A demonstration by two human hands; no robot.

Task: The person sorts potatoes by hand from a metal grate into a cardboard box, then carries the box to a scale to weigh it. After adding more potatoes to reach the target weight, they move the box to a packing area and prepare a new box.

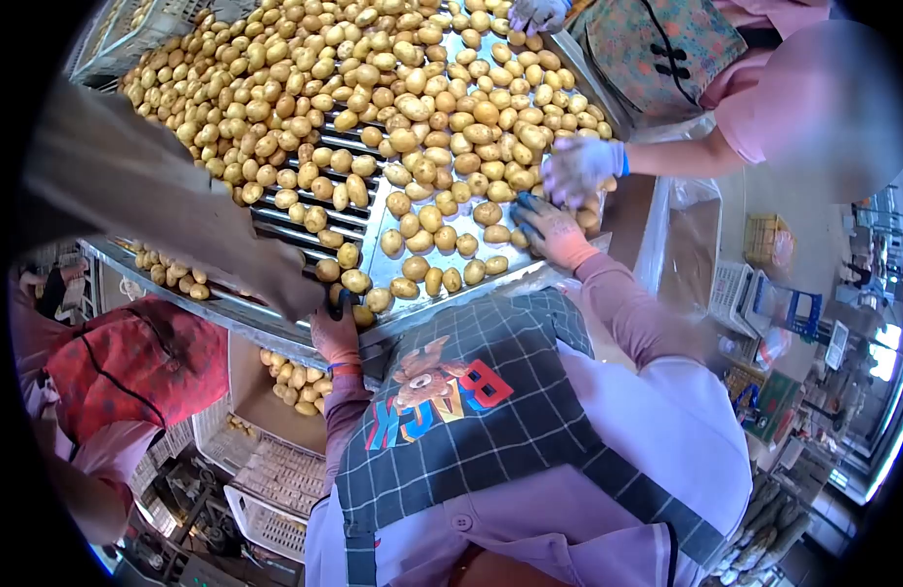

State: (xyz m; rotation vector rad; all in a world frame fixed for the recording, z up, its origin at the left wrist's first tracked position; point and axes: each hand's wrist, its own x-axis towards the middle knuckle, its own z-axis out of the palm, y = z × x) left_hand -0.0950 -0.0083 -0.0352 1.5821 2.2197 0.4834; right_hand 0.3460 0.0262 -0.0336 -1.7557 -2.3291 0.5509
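My right hand (pixel 554 233), in an orange glove with dark blue fingers, reaches over the near right part of the metal sorting table (pixel 383 262). Its fingers are stretched out and lie right at the potatoes (pixel 497 233). At the table's near edge is my left hand (pixel 336 328), gloved alike, close beside a few potatoes (pixel 361 315). A blurred brown flap hides most of its fingers, so I cannot tell whether they grip anything. Beside my right hand, a co-worker's gloved hand (pixel 576 171) rests on the potatoes.
Black rollers (pixel 309 225) show between the potatoes. The brown flap (pixel 168 186) covers the left side of the view. Another person in a red apron (pixel 143 357) stands at left, near a carton of potatoes (pixel 293 383) and white crates (pixel 275 474). A plastic-lined carton (pixel 688 235) stands at right.
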